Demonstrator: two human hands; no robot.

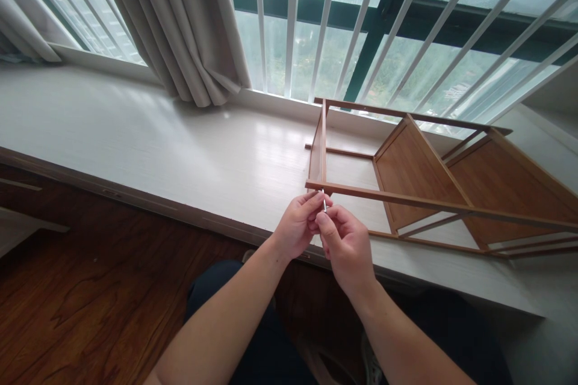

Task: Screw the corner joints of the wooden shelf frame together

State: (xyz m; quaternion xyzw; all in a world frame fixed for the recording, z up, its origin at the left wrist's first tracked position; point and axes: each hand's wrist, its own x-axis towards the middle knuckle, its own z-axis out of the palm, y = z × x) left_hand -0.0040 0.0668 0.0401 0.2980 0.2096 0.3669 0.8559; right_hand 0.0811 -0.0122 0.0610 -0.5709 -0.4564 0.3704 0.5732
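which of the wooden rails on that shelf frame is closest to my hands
The long front rail, running rightward from the frame's near corner just above your hands. The other rails lie farther back, toward the window.

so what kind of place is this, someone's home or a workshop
Most likely a home, a room high up by a window. A beige curtain hangs beside white window bars, and a wooden shelf frame lies on a wide pale ledge above wood flooring.

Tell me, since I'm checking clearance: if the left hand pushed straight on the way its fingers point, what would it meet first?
Probably the wooden rack's near rail, just past the left hand; depth is unclear.
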